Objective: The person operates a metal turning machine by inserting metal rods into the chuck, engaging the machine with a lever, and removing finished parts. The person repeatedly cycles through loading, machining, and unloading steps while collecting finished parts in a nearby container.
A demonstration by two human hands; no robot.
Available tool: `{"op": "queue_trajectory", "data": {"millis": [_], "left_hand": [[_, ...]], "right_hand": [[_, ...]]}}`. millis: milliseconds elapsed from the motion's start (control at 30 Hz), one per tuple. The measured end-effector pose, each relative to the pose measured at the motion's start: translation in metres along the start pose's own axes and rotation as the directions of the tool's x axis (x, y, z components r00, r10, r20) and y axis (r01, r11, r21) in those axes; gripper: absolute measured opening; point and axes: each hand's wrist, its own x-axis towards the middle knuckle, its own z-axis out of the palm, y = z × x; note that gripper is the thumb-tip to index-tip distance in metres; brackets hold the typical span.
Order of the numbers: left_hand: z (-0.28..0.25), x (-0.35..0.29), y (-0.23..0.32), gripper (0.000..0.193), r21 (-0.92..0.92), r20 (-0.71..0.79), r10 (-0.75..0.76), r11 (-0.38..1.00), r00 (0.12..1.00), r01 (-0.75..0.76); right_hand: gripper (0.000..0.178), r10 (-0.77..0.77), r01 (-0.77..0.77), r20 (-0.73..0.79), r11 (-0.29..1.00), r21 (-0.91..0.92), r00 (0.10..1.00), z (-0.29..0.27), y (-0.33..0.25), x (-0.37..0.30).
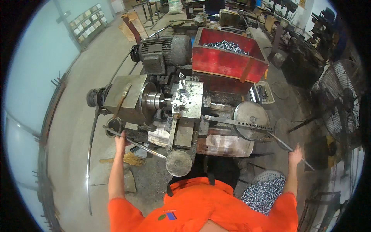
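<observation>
My left hand (121, 144) is closed round a long metal lever (146, 148) that slants down to a round steel disc (179, 163) at the lathe's near edge. Out to the right, my right hand (296, 155) grips another thin lever (279, 141), joined to a bar with a row of holes (239, 123) over a larger steel disc (251, 116). Between them sits a small lathe. Its chuck (154, 100) faces a greasy tool slide block (190, 98) carrying upright tool posts. Whether a workpiece is in the chuck cannot be made out.
Behind the lathe are an electric motor (166, 50) and a red bin (228, 63) of small metal parts. A basket of similar parts (266, 189) stands low by my right arm. A brush (133, 159) lies below my left hand; a caged fan (336, 96) stands far right.
</observation>
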Motion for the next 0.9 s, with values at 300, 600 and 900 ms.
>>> {"op": "queue_trajectory", "data": {"millis": [300,600,900], "left_hand": [[-0.052,0.017,-0.119,0.051,0.901,0.267,-0.022,0.361,0.963,-0.241],[0.025,-0.007,-0.22,0.042,0.845,-0.098,0.111,0.534,0.989,0.024],[-0.011,-0.008,-0.127,0.047,0.978,0.206,-0.248,0.061,0.946,-0.197]], "right_hand": [[0.071,-0.18,0.241,-0.169,0.84,0.487,0.969,-0.031,-0.088,-0.119],[0.038,-0.333,0.038,0.32,0.744,0.667,0.887,-0.057,-0.151,-0.177],[0.036,-0.522,0.205,0.146,0.556,0.805,0.84,-0.131,-0.191,-0.101]]}}
